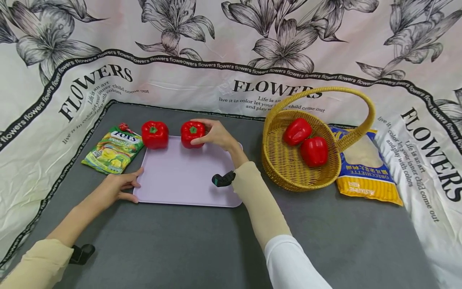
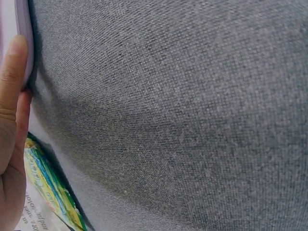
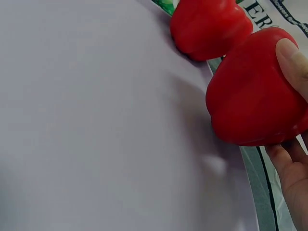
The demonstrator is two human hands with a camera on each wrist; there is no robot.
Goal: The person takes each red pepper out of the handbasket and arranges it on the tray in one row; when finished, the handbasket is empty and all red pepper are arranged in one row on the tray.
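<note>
My right hand (image 1: 216, 134) grips a red bell pepper (image 1: 190, 135) with a green stem over the far edge of a pale purple tray (image 1: 184, 172). In the right wrist view, thumb and fingers lie on opposite sides of this bell pepper (image 3: 260, 91), and its shadow falls on the tray. A second red bell pepper (image 1: 155, 135) sits at the tray's far left corner. My left hand (image 1: 120, 184) holds the tray's left edge near the front corner. In the left wrist view, the thumb (image 2: 13, 67) lies over the tray rim (image 2: 25, 29), with a finger below it.
Right of the tray stands a yellow wicker basket (image 1: 268, 160) with a tall handle, holding two red bell peppers (image 1: 315, 151). A blue and yellow pasta bag (image 1: 368, 172) lies beside it. A green candy bag (image 1: 113, 152) lies left of the tray. Flower-printed cloth borders the grey surface.
</note>
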